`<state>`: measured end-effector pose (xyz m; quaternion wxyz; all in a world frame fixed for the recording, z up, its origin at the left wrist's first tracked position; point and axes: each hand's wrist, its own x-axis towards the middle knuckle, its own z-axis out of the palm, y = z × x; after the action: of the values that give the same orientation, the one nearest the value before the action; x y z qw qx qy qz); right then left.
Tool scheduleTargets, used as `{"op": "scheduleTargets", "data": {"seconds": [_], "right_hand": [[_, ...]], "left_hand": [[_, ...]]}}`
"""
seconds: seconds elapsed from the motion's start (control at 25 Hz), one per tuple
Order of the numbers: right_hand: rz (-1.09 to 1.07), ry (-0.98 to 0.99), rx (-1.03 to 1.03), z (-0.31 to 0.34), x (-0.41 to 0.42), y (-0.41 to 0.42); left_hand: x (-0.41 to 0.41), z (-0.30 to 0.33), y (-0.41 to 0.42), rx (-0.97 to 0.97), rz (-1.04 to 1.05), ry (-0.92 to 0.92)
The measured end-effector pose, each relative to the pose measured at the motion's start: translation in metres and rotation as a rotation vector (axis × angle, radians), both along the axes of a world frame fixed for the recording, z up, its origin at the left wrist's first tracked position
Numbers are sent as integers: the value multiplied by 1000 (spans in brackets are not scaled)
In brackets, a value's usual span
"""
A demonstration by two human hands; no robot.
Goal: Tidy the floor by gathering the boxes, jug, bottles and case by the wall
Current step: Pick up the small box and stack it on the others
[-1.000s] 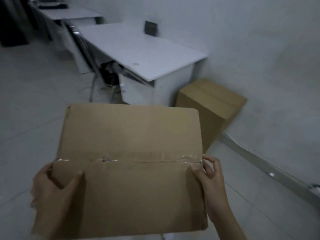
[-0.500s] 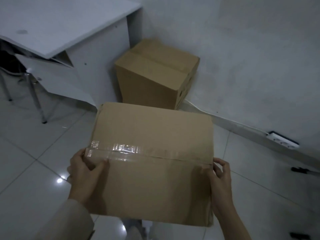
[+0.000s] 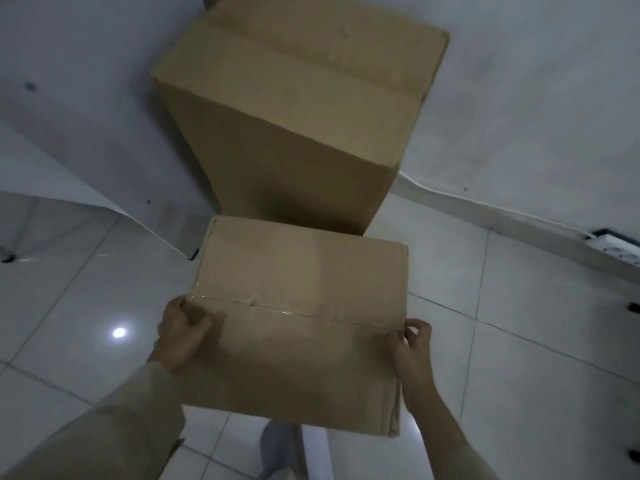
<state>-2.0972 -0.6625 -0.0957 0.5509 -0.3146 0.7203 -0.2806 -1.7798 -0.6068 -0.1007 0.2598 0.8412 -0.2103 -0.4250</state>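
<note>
Cardboard fills the middle of the view: the left hand [image 3: 183, 336] has its fingers [image 3: 207, 320] curled over the left edge of the smaller box [image 3: 301, 327], thumb pressed on top beside the taped seam [image 3: 294, 311], and the right hand [image 3: 414, 351] pinches the right edge at the seam's other end, fingers clamped on the corner of the flap. Both hands grip this box, which sits level and flat-topped; whether its underside rests on the floor cannot be told. A pale sleeve [image 3: 114, 424] runs from the left wrist toward 7 o'clock, while the right forearm is bare and leaves toward 5 o'clock. At 12 o'clock from the held box, just beyond its far edge, stands the taller box [image 3: 294, 109], closed and taped, its back toward the grey wall [image 3: 536, 98]. At 10 o'clock a white panel of the worktop [image 3: 86, 140] stands just beside the taller box. A power strip [image 3: 613, 245] lies by the wall at 3 o'clock. The white tiled floor [image 3: 519, 341] shows a bright reflection at 9 o'clock, and a shoe [image 3: 277, 448] peeks out at 6 o'clock beneath the held box.
</note>
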Motion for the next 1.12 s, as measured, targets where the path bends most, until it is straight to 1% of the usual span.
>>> {"op": "scheduleTargets", "data": {"seconds": [0.08,0.24,0.4,0.48,0.68,0.8,0.88,1.0,1.12], "right_hand": [[14,22,70,-27,12,-13],[24,54,169,-64,25,-29],[22,27,196,-77,30,-32],[58,32,217,-77,30,-30],[132,66,238,-61,31,-21],[260,92,231,-47,40,-9],[354,78,209,-31,51,4],[462,17,172,-3,64,30],[569,-41,117,36,66,74]], "left_hand": [[12,-21,-16,27,-27,57],[26,-50,-36,64,-59,75],[29,-66,-44,125,-88,109],[29,-67,-44,152,-116,123],[21,-46,-28,38,-218,100],[9,-27,-8,-32,-222,102],[-3,-15,12,-48,-148,97],[-24,9,56,-79,-43,42],[-47,50,132,-122,69,-1]]}}
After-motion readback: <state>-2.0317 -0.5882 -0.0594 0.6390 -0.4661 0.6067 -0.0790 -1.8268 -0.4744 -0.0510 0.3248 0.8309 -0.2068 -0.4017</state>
